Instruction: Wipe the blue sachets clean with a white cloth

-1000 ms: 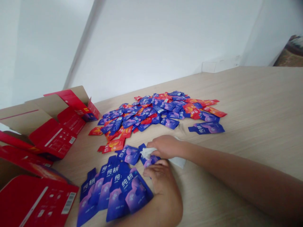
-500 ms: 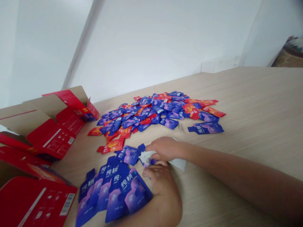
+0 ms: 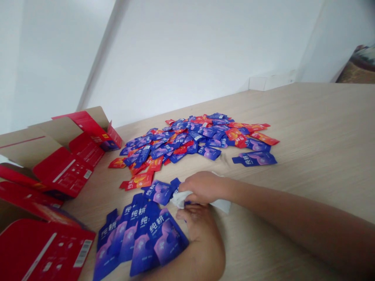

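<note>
Bunching a white cloth (image 3: pixel 178 200) in bent fingers, a bare right hand (image 3: pixel 197 189) reaches in from the right over a blue-purple pouch (image 3: pixel 176 185) lying on a pale wood table (image 3: pixel 295 140). The left hand (image 3: pixel 195 218), its arm coming up from the bottom, rests with curled fingers at the pouch's near side; whether it pinches the edge or only presses down, I cannot tell. Just left of the covered pouch lies another blue pouch (image 3: pixel 159 193), and nearer the viewer, beside the left forearm, is an overlapping fan of blue pouches (image 3: pixel 168 238). Beyond the hands spreads a heap of red and blue pouches (image 3: pixel 183 136); open red boxes (image 3: pixel 67 171) line the left. A hard push with the cloth could slide the pouch into its neighbour if the left hand bears on it too lightly, and the low left forearm, so close to the fan, could knock its pouches askew. Most of the pouch under the hands is hidden, only its narrow end and a strip of its front showing; the fingertips are partly lost behind one another. The nearest boxes are cut off at the left edge, and a dark shape at upper right is unclear.
</note>
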